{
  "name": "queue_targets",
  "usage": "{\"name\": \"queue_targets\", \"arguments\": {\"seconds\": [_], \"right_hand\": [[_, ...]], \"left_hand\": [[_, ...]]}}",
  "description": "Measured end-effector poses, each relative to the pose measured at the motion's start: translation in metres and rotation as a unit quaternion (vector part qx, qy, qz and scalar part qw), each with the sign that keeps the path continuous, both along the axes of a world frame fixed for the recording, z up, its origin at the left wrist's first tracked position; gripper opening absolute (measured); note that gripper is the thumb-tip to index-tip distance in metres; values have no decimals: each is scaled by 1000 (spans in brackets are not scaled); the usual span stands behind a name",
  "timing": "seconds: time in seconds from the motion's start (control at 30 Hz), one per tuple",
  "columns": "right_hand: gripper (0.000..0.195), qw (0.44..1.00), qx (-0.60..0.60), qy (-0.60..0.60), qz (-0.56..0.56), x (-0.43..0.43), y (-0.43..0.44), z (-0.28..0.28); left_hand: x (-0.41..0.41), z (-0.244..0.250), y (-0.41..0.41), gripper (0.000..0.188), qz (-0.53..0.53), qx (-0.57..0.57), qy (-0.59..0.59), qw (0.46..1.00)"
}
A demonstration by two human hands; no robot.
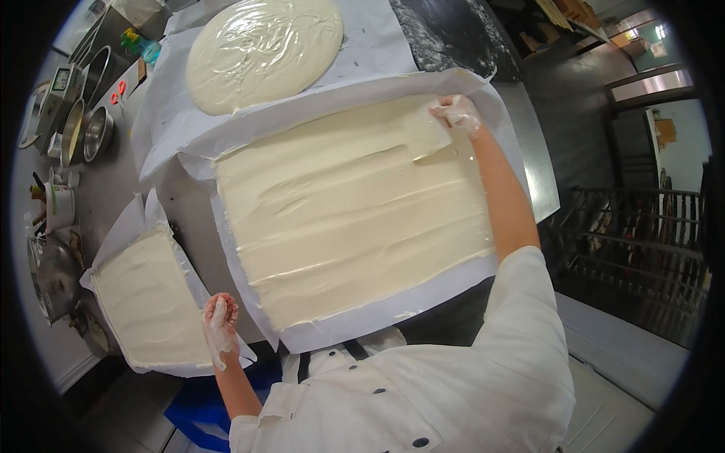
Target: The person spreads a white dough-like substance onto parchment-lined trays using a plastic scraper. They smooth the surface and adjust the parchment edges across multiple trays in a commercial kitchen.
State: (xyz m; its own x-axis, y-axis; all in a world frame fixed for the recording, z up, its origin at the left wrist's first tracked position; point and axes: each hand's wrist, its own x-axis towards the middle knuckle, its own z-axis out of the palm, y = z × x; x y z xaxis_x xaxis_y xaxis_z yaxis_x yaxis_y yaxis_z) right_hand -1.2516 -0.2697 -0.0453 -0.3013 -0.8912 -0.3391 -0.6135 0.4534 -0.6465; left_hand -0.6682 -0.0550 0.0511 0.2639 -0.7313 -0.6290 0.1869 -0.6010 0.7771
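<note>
A pale flat scraper [436, 135], coated with batter and hard to tell apart from it, is pinched in my right hand [456, 112]. That hand is over the far right corner of a large rectangular sheet of cream-coloured batter [351, 209]. White baking paper [362, 331] lines the sheet, its edges standing up around it. My left hand [221, 321], smeared with batter, is curled with no object visible in it. It is at the right edge of a smaller paper-lined sheet of batter [150, 303].
A round pool of glossy batter [263, 54] lies on paper at the back. Metal bowls [97, 134], orange-handled scissors [119, 92], a spray bottle [144, 46] and a digital scale [59, 82] line the left side. A dark rack [628, 232] stands at right.
</note>
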Motion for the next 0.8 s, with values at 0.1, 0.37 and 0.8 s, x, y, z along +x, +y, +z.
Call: {"name": "queue_targets", "arguments": {"seconds": [0.1, 0.37, 0.8], "right_hand": [[29, 991, -18, -105, -76, -43, 8, -3], [37, 985, -23, -118, -127, -127, 20, -4], [30, 887, -37, -354, -294, -156, 132, 72]], "left_hand": [[-11, 0, -2, 17, 8, 6, -3, 1000], [-33, 5, -4, 14, 22, 13, -15, 1000], [-1, -6, 26, 15, 71, 7, 86, 994]]}}
